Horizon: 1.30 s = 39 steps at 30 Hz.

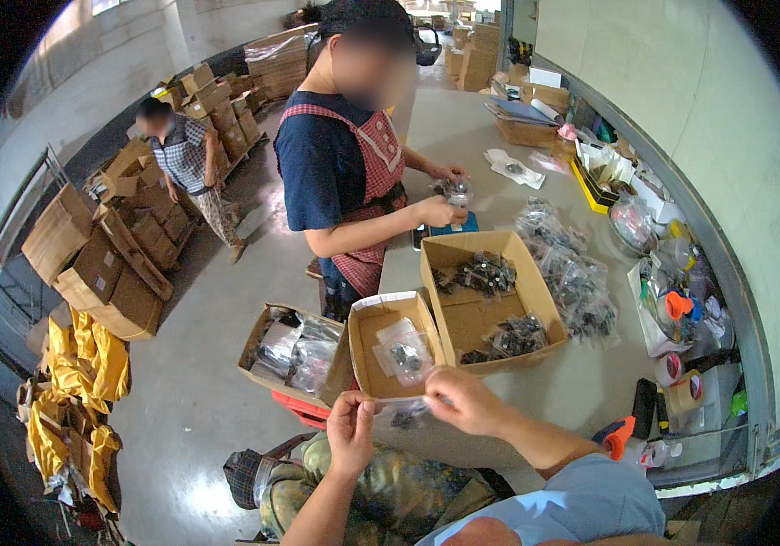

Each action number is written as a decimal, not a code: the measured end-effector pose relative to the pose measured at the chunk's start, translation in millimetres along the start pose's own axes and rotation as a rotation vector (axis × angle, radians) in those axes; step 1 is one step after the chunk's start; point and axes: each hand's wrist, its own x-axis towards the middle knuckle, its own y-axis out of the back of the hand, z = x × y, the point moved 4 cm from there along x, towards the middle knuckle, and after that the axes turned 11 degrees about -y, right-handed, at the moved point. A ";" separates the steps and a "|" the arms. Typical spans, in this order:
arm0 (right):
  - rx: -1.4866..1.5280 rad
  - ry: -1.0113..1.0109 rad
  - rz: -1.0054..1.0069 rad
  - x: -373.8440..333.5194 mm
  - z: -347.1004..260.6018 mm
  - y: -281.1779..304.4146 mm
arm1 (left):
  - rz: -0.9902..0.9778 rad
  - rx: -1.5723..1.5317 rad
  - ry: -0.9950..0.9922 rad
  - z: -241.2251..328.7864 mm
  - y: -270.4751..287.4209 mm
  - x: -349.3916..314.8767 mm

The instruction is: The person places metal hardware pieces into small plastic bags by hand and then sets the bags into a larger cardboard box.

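Between my two hands stretches a clear plastic bag, with small dark parts showing blurrily below its edge. My left hand pinches one end of it, and the fingers of my right hand are closed on the other. Just beyond my hands stands a small cardboard box with clear bags of dark parts inside. To its right, a larger cardboard box holds piles of loose black parts. Another carton at the left is filled with clear bags.
A co-worker in a red checked apron handles a small bag across the table. Filled bags lie heaped at right. Tape rolls and tools line the wall. A camouflage-patterned cloth item lies below my hands. Another person walks by stacked cartons.
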 end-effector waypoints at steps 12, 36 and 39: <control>-0.370 -0.165 0.538 33.7 61.4 129.0 | -0.022 0.035 0.088 -32.7 6.1 3.7; -0.749 -0.320 -0.574 166.5 244.0 -119.5 | 0.018 0.095 0.088 -41.7 22.9 10.9; -0.739 -0.442 -0.452 165.2 240.5 -118.6 | 0.021 0.071 0.090 -42.8 24.5 8.0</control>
